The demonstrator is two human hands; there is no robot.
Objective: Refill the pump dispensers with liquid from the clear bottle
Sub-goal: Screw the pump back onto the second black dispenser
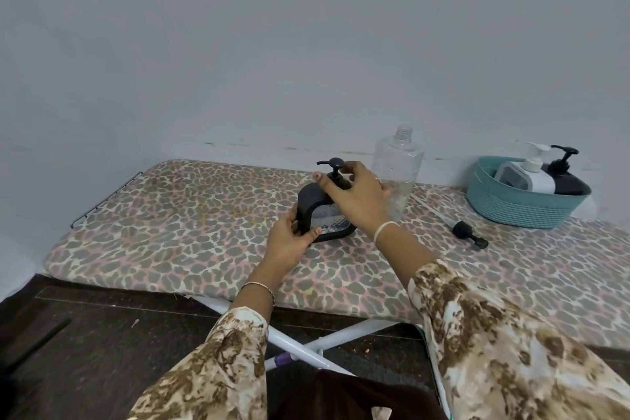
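On a leopard-print ironing board (170, 249), the left hand (289, 239) grips the side of a black pump dispenser (312, 198) while the right hand (354, 198) curls round its neck, the uncapped clear bottle (400, 160) standing just behind.

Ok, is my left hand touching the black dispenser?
Touching. The head view shows the left hand gripping the black dispenser at its near end, thumb curled over its edge.
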